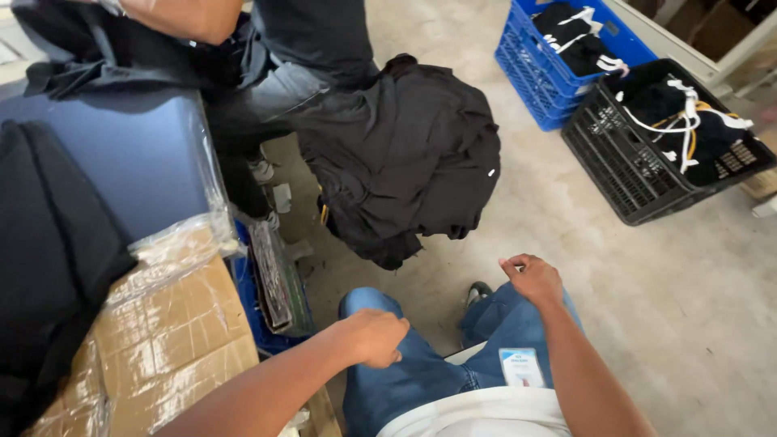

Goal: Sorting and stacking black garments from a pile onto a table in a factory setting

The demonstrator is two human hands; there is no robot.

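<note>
View: looking down from a head-worn camera at a seated person's lap, in blue jeans [405, 372], on a concrete floor [647, 283].
Left hand: the left hand [374, 336] rests on the left thigh, fingers curled loosely into a soft fist, gripping nothing.
Right hand: the right hand [532, 279] lies on the right knee, fingers bent down over the denim, also empty. The two hands are apart, one on each leg.
Nearest work item: a heap of black garments [405, 162] hangs just ahead of both hands, beyond the knees, held up on the lap of a co-worker [299, 89] who stands or sits ahead and to the left.
Left of the left hand: a table wrapped in clear plastic over cardboard [170, 340], with more folded black cloth [48, 259] on it.
Ahead and right of the right hand: a blue crate [534, 73] and, touching it, a black crate [623, 170], both holding black clothes with white cords; well apart from the hands.
On the person's waist: a badge in a clear holder [520, 366].
Risk: the heap looks loosely balanced; in my judgement a tug on one piece could drag the rest onto the dusty floor.
Risk: reaching forward may clash with the co-worker's arm [178, 16], which is handling cloth at the table's far end.
</note>
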